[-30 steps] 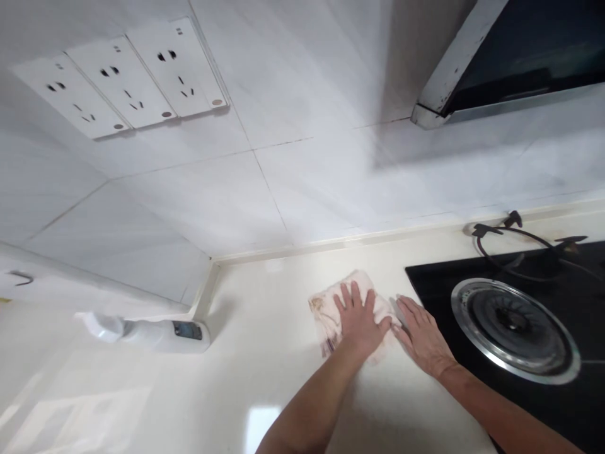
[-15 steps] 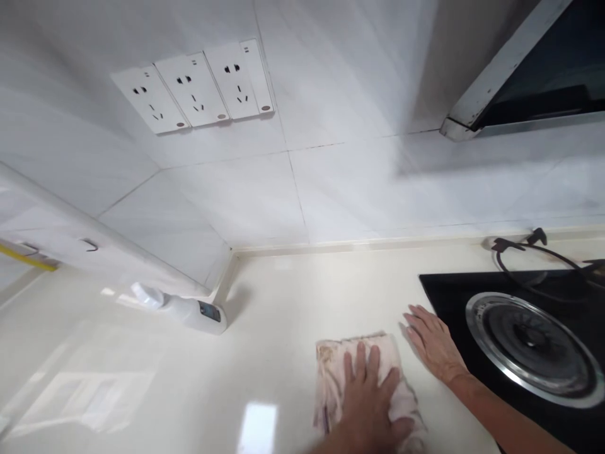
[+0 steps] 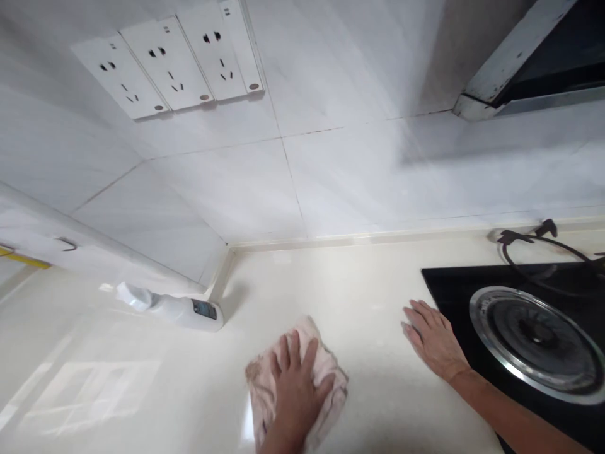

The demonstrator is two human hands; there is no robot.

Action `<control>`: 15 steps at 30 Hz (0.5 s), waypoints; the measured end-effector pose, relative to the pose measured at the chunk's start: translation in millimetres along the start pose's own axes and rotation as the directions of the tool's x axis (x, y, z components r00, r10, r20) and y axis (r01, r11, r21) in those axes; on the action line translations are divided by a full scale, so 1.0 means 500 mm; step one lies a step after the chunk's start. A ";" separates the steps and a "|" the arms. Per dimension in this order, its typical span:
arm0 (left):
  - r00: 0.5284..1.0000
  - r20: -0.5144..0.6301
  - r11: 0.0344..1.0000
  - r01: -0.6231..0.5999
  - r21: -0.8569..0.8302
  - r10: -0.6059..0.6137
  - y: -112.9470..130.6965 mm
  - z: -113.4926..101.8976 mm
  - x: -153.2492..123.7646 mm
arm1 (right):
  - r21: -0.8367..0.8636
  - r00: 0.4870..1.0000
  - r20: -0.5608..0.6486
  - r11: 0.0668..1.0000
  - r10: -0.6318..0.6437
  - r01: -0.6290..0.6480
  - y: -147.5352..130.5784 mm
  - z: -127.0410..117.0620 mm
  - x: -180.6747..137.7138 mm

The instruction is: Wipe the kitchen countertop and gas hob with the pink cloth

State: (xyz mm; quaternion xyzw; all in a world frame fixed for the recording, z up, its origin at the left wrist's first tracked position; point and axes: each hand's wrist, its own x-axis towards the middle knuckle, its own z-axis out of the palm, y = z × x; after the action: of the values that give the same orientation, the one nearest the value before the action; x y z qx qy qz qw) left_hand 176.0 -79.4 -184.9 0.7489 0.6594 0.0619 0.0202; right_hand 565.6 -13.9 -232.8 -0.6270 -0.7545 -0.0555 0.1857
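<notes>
Pressing flat on a stained pinkish cloth with the left hand, fingers spread across its top, on the cream countertop. Cloth under that palm, well apart from the right hand, resting open and empty, palm down, at the black hob edge. White bottle lying near the corner.

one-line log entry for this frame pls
left hand: flat on cloth on counter | right hand: flat, open, at hob edge | bottle: lying in corner
</notes>
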 end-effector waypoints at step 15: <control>0.992 0.094 0.977 -0.068 -0.204 0.089 0.264 0.043 0.303 | -0.023 1.000 0.018 1.000 0.004 -0.003 -0.008 -0.010 0.010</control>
State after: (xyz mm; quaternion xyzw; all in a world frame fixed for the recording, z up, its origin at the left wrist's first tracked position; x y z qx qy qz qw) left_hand 327.4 54.8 -181.5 0.7707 0.6178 0.0904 0.1268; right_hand 562.1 -11.6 -225.9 -0.6309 -0.7543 -0.0584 0.1718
